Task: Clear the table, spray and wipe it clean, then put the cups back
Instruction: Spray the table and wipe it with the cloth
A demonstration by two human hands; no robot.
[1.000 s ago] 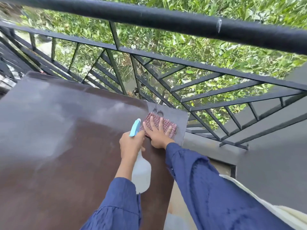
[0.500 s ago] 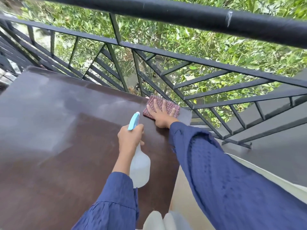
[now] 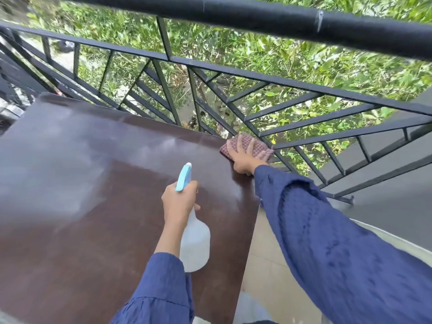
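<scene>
The dark brown table has a glossy top with pale, hazy streaks across its left and far parts. At the table's far right corner lies a red-and-white checked cloth, folded small. The right hand presses down on it with fingers spread and straight, flat on the fabric rather than curled around it. Above the table's right half, nearer its front edge than the cloth, the left hand grasps the neck of a spray bottle, fingers wrapped around it. The bottle's pale blue nozzle points toward the table's far edge, and its cloudy white body hangs below the wrist. Both arms wear blue sleeves. A black metal railing runs just beyond the table's far edge, with green foliage behind it.
</scene>
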